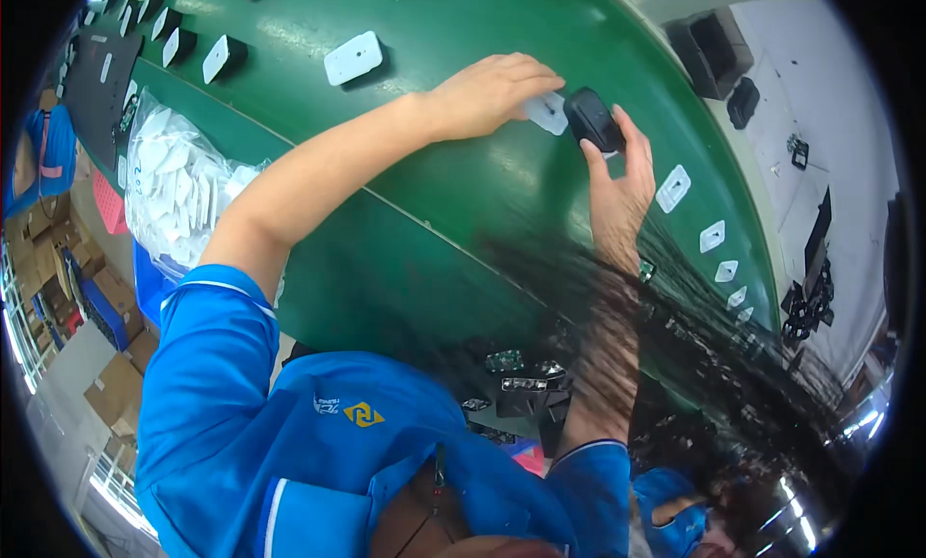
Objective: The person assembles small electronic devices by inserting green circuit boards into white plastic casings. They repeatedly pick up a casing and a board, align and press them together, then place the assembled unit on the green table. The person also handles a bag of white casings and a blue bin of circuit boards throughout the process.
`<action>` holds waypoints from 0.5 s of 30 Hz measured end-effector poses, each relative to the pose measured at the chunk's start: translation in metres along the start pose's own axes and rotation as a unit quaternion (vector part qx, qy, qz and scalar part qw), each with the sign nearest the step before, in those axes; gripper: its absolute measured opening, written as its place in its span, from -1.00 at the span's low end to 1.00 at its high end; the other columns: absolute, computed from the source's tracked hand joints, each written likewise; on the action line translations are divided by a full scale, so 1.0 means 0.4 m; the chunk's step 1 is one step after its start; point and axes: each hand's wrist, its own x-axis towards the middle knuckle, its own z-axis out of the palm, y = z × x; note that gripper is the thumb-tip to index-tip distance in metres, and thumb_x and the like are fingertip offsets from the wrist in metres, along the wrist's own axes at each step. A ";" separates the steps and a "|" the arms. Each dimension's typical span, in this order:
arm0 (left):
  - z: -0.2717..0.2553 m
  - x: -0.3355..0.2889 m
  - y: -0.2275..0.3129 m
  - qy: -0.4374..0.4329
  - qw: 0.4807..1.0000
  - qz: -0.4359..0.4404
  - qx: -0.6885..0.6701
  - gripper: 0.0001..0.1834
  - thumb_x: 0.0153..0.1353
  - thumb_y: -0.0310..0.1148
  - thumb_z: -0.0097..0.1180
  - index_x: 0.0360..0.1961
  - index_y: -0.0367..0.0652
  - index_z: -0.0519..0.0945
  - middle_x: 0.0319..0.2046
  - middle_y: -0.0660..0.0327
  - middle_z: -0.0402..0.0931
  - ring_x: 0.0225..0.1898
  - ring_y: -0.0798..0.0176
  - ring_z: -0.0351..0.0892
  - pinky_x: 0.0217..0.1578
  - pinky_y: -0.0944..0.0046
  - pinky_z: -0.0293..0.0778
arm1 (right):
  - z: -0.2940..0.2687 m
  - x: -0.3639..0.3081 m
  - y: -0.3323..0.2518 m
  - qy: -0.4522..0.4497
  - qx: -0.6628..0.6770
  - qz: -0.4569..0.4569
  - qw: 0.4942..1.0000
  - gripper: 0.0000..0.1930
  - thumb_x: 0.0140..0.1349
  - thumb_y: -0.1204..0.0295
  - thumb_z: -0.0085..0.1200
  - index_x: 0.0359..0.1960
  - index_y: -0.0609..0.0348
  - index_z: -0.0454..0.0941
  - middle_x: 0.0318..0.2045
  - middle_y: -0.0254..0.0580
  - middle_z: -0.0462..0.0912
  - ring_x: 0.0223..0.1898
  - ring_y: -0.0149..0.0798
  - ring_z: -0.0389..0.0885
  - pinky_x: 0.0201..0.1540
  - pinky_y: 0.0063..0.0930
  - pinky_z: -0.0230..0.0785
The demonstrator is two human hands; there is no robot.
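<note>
Over the green work surface [453, 187], my right hand [622, 177] grips a black rounded plastic housing [592, 117] between thumb and fingers. Close to its left side, my left hand [497, 93] has its fingertips on a small white plastic plate [548, 114]. The plate and the housing are side by side, almost touching. Part of the plate is hidden behind the left fingers. To the left of my left hand, a white-faced block with a dark body [353, 58] rests on the surface.
White plates [673, 189] line the right edge. Several white-faced black blocks [220, 60] stand at the far left. A clear bag of white parts [178, 187] lies by my left elbow. Circuit boards [503, 361] sit near my body. Dark hair strands blur across my right forearm.
</note>
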 end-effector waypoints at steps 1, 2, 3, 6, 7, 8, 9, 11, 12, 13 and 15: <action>-0.008 -0.014 -0.010 0.018 0.999 -0.011 -0.032 -0.39 0.05 -0.56 0.13 0.20 -0.09 0.36 0.15 0.21 0.36 0.18 0.08 0.32 0.15 0.11 0.32 | 0.015 0.011 -0.005 -0.016 -0.017 -0.035 0.999 -0.52 0.02 0.56 0.23 0.05 0.14 0.48 -0.04 -0.11 0.55 -0.02 -0.10 0.51 0.04 -0.31 0.36; -0.013 -0.029 -0.019 0.037 0.997 -0.022 -0.065 -0.37 0.05 -0.58 0.12 0.22 -0.10 0.33 0.18 0.21 0.34 0.21 0.08 0.29 0.19 0.12 0.30 | 0.029 0.019 -0.008 -0.032 -0.034 -0.070 0.996 -0.53 0.02 0.56 0.23 0.04 0.13 0.49 -0.05 -0.12 0.55 -0.01 -0.10 0.50 0.04 -0.30 0.36; -0.022 -0.041 -0.024 0.056 0.993 -0.035 -0.094 -0.34 0.05 -0.61 0.10 0.24 -0.10 0.31 0.21 0.20 0.32 0.24 0.08 0.27 0.23 0.12 0.27 | 0.043 0.027 -0.011 -0.048 -0.048 -0.107 0.992 -0.54 0.02 0.55 0.23 0.03 0.13 0.49 -0.05 -0.13 0.56 -0.01 -0.09 0.50 0.04 -0.28 0.36; -0.034 -0.066 -0.028 0.048 0.993 -0.021 -0.104 -0.33 0.06 -0.67 0.05 0.25 -0.08 0.31 0.24 0.19 0.30 0.27 0.08 0.26 0.27 0.15 0.23 | 0.065 0.048 -0.021 -0.083 -0.066 -0.136 0.985 -0.55 0.00 0.57 0.22 0.01 0.10 0.51 -0.07 -0.17 0.57 -0.03 -0.09 0.49 0.03 -0.27 0.36; -0.032 -0.067 -0.030 0.042 0.993 -0.011 -0.110 -0.34 0.07 -0.68 0.04 0.25 -0.07 0.32 0.24 0.19 0.30 0.27 0.09 0.26 0.28 0.15 0.22 | 0.065 0.053 -0.022 -0.094 -0.090 -0.142 0.981 -0.55 0.00 0.57 0.22 0.01 0.09 0.51 -0.06 -0.18 0.57 -0.04 -0.09 0.49 0.02 -0.27 0.37; -0.023 -0.067 -0.035 0.055 0.992 0.003 -0.110 -0.35 0.07 -0.73 -0.04 0.24 -0.07 0.34 0.24 0.22 0.31 0.28 0.11 0.25 0.28 0.14 0.22 | 0.067 0.053 -0.014 -0.092 -0.087 -0.141 0.982 -0.55 0.00 0.58 0.21 0.00 0.08 0.51 -0.07 -0.21 0.58 -0.04 -0.11 0.50 0.00 -0.28 0.39; -0.025 -0.072 -0.037 0.042 0.995 -0.003 -0.091 -0.34 0.06 -0.74 -0.06 0.23 -0.06 0.35 0.24 0.24 0.31 0.29 0.12 0.25 0.28 0.13 0.21 | 0.071 0.058 -0.014 -0.102 -0.090 -0.144 0.980 -0.55 0.00 0.57 0.21 0.00 0.08 0.51 -0.07 -0.21 0.58 -0.04 -0.11 0.50 0.00 -0.29 0.39; -0.028 -0.080 -0.039 0.015 0.998 -0.014 -0.054 -0.32 0.04 -0.78 -0.10 0.23 -0.04 0.36 0.25 0.28 0.30 0.30 0.14 0.23 0.29 0.12 0.20 | 0.078 0.066 -0.016 -0.120 -0.098 -0.148 0.977 -0.56 0.00 0.57 0.21 0.00 0.08 0.51 -0.07 -0.23 0.58 -0.04 -0.13 0.49 0.00 -0.30 0.40; -0.027 -0.086 -0.039 0.010 0.998 -0.019 -0.053 -0.29 0.00 -0.80 -0.14 0.22 -0.01 0.38 0.26 0.31 0.29 0.31 0.15 0.22 0.30 0.11 0.19 | 0.086 0.066 -0.011 -0.128 -0.103 -0.145 0.976 -0.56 0.01 0.56 0.20 0.00 0.06 0.52 -0.08 -0.25 0.57 -0.05 -0.14 0.50 0.00 -0.31 0.40; -0.029 -0.093 -0.042 0.005 0.999 -0.017 -0.045 -0.28 0.00 -0.79 -0.13 0.22 0.00 0.37 0.27 0.31 0.28 0.31 0.17 0.21 0.30 0.12 0.17 | 0.091 0.067 -0.009 -0.130 -0.110 -0.153 0.973 -0.57 0.01 0.56 0.20 0.00 0.06 0.52 -0.08 -0.25 0.57 -0.06 -0.14 0.50 -0.01 -0.31 0.41; -0.031 -0.100 -0.045 -0.008 0.999 -0.008 -0.034 -0.28 -0.01 -0.77 -0.13 0.23 0.01 0.37 0.28 0.30 0.27 0.32 0.21 0.18 0.32 0.14 0.12 | 0.094 0.066 -0.005 -0.132 -0.128 -0.165 0.969 -0.57 0.02 0.55 0.19 0.00 0.05 0.52 -0.09 -0.26 0.56 -0.07 -0.16 0.50 -0.04 -0.32 0.43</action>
